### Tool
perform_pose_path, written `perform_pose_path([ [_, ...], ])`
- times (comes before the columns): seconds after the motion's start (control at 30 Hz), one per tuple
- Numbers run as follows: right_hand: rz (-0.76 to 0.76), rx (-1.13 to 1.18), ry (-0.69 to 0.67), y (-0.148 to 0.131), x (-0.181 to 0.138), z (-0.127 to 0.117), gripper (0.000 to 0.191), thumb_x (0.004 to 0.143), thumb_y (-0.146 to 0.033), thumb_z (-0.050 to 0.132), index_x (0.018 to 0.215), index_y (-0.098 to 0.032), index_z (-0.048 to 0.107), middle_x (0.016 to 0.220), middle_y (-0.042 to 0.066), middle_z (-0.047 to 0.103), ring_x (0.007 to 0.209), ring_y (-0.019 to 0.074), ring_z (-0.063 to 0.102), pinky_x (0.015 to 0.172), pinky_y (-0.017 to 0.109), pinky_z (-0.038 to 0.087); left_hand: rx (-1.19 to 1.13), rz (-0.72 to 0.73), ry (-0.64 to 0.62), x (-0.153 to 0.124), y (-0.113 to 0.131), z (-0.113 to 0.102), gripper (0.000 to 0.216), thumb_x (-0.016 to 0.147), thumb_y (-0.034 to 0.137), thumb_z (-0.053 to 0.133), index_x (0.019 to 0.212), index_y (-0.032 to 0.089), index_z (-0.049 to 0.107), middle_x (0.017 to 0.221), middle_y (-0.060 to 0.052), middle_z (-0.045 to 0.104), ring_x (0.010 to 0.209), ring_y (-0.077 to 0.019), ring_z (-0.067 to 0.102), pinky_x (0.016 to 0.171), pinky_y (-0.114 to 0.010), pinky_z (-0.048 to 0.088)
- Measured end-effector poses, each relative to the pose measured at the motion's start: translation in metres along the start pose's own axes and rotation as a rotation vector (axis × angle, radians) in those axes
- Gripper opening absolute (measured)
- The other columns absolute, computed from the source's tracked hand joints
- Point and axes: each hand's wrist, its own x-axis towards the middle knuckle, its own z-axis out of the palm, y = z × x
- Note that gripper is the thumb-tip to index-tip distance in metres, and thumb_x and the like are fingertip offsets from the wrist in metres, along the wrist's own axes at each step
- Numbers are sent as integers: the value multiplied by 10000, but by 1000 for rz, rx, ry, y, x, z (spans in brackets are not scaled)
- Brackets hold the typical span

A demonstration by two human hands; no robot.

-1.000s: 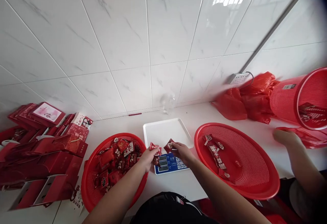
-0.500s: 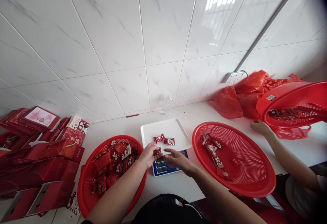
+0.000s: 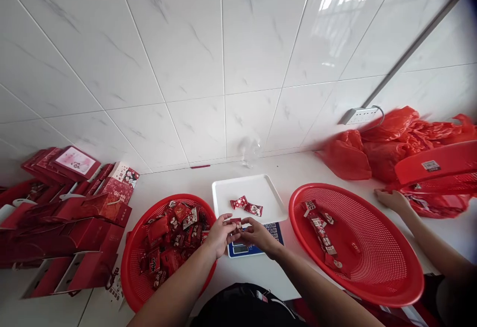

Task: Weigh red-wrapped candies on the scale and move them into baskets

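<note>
My left hand (image 3: 219,236) pinches a small red wrapped candy (image 3: 237,223) above the front edge of a digital scale (image 3: 274,230). Thumb and fingertips of my right hand (image 3: 260,236) close on the candy's other side. Behind my hands, two red wrapped candies (image 3: 253,209) lie touching on the scale's white pan (image 3: 266,190). My hands partly cover the scale's blue keypad and display. Close to my left forearm stands a round red basket (image 3: 128,267) holding many red candy packets.
To the right, a larger red basket (image 3: 387,247) holds several packets. A co-worker's hand (image 3: 391,200) rests near red plastic bags (image 3: 387,158) and a tilted red basket (image 3: 436,165). Red gift boxes (image 3: 85,232) stand at left. A power strip (image 3: 360,116) is on the wall.
My right hand has come in from beside the candy and now touches it along with my left. The camera view has shifted. At right, the tilted basket has dropped lower.
</note>
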Motion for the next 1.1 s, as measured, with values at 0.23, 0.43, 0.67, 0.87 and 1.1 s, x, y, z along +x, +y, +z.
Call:
perform_pose_path([
  [0.23,-207,-572,364,-5,15,-25,294,780,-281,505,1063,-228,562,1038,64,610,890,189,600,767,346,471,310,231,117,-10,5,-38,288,695,253,666,957,182,570,873,-53,608,759,-155,614,645,-265,501],
  [0.43,-366,-982,172,6,21,-30,288,814,-294,481,1044,-255,651,1237,56,554,1191,259,436,998,432,347,779,290,330,-7,-2,-109,100,716,132,554,805,174,576,786,-31,618,746,-155,591,710,-261,455],
  [0.67,-263,-1160,277,2,35,-45,350,819,-319,488,1142,-243,601,1361,73,447,1257,298,367,1021,475,309,1216,184,331,-18,-23,-161,350,749,129,507,1099,134,530,1121,-132,599,1052,-209,544,901,-287,367],
  [0.87,-320,-1071,342,8,23,-49,337,822,-364,473,1120,-264,598,1298,76,498,1219,286,415,984,469,354,1445,165,268,-26,-29,-151,544,638,286,662,1153,171,526,1176,-143,577,1154,-305,445,930,-352,334],
  [1.1,-232,-727,275,14,0,-29,333,799,-389,476,1066,-246,615,1268,87,497,947,214,595,789,363,497,1399,164,230,-21,-23,-152,315,590,244,684,898,241,618,980,-61,651,1015,-267,541,840,-300,376],
])
